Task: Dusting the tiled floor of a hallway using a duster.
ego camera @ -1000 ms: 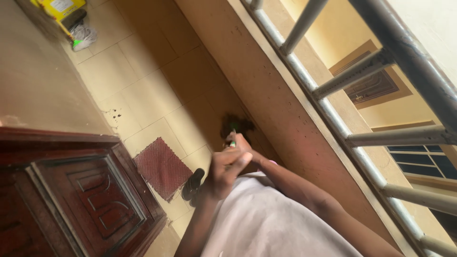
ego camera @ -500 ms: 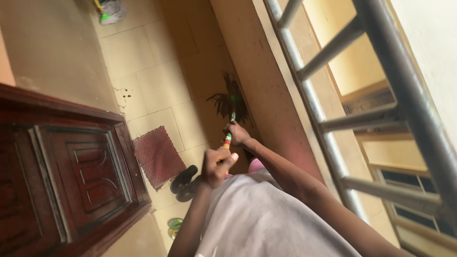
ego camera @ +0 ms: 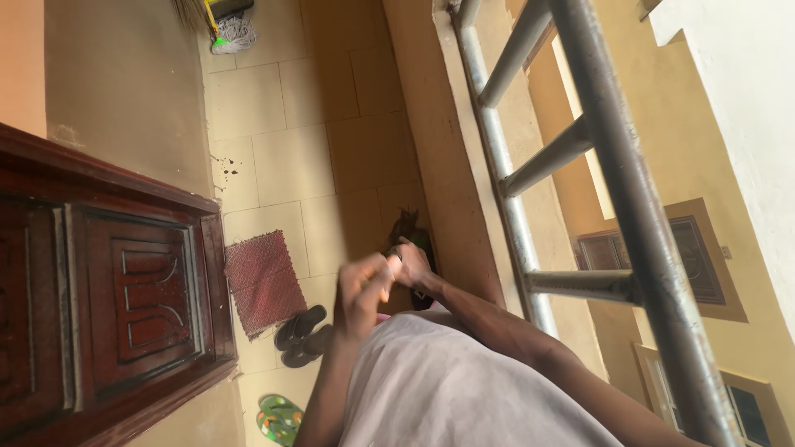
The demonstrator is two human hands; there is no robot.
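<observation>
Both hands grip a short broom. My left hand (ego camera: 363, 285) is closed around the upper end of its handle, blurred by motion. My right hand (ego camera: 411, 263) is closed on the handle lower down, just above the dark bristle head (ego camera: 409, 228), which sits on the cream floor tiles next to the low balcony wall (ego camera: 431, 141). The handle itself is almost fully hidden by the hands. My pale shirt fills the lower middle of the view.
A dark red wooden door (ego camera: 108, 281) stands on the left. A red mat (ego camera: 263, 281) lies before it, with a pair of dark sandals (ego camera: 300, 333) and a green slipper (ego camera: 278, 419) nearby. A mop head (ego camera: 232, 35) lies far up the corridor. Grey metal railing (ego camera: 530, 165) runs on the right.
The broom has swept back toward me; its bristles are now closer in and bunched, and my hands have drawn nearer together. The view has tilted and shifted along the corridor.
</observation>
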